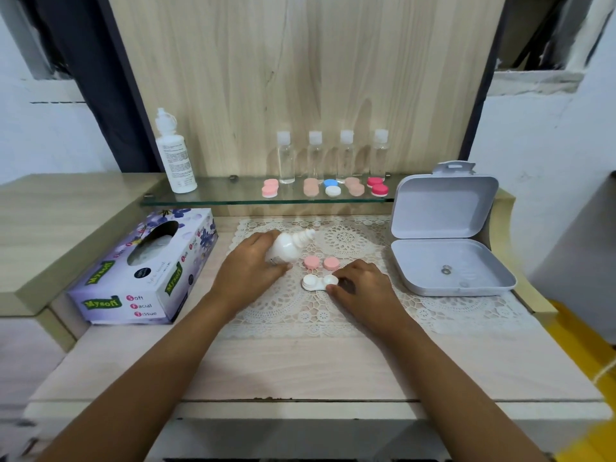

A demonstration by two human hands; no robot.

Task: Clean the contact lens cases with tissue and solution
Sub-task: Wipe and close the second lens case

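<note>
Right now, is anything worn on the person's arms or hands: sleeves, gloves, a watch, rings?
Nothing visible. The left hand and right hand are ungloved, with no rings or watch showing; both forearms are uncovered to the picture's edge.

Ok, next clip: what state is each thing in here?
small bottle, tilted, gripped by left hand
white lens case, uncapped, on the mat, right hand holds its end
pink caps, off, lying beside the case
grey box, lid open
tissue box, opened, tissue inside
four clear bottles, upright, capped
large bottle, upright on glass shelf
</note>
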